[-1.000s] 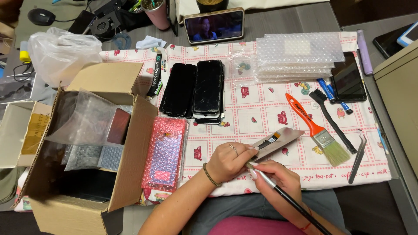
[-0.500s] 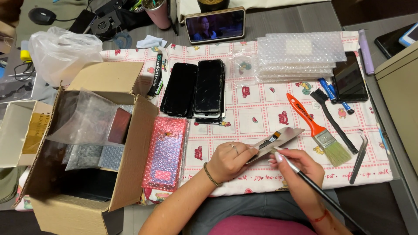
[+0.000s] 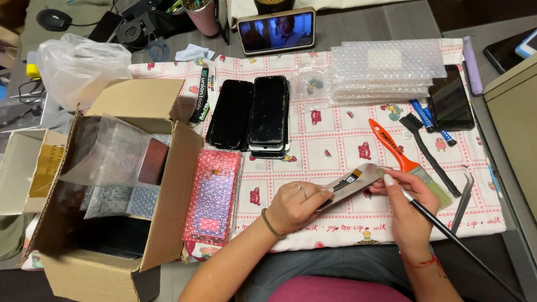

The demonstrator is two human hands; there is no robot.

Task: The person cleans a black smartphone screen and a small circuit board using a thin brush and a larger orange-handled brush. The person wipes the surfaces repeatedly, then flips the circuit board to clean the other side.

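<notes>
My left hand point(image 3: 295, 206) grips the near end of a flat grey phone panel point(image 3: 356, 180) with a small ribbon connector, held tilted just above the patterned cloth point(image 3: 335, 140). My right hand point(image 3: 407, 208) touches the panel's far end with its fingertips while a long thin black brush handle point(image 3: 464, 246) runs back through its fingers toward my lap. An orange-handled paintbrush point(image 3: 400, 156) lies on the cloth just beyond my right hand.
An open cardboard box point(image 3: 112, 184) with bubble-wrapped items stands at the left, a pink bubble-wrap pouch point(image 3: 213, 196) beside it. Black phone screens point(image 3: 251, 114), a bubble-wrap stack point(image 3: 386, 70), a dark phone point(image 3: 450, 100), black brush point(image 3: 428, 154) and tweezers point(image 3: 464, 196) lie on the cloth.
My right hand has moved up and right from below the panel to its far end, carrying the thin black handle. The left hand keeps its hold on the panel.
</notes>
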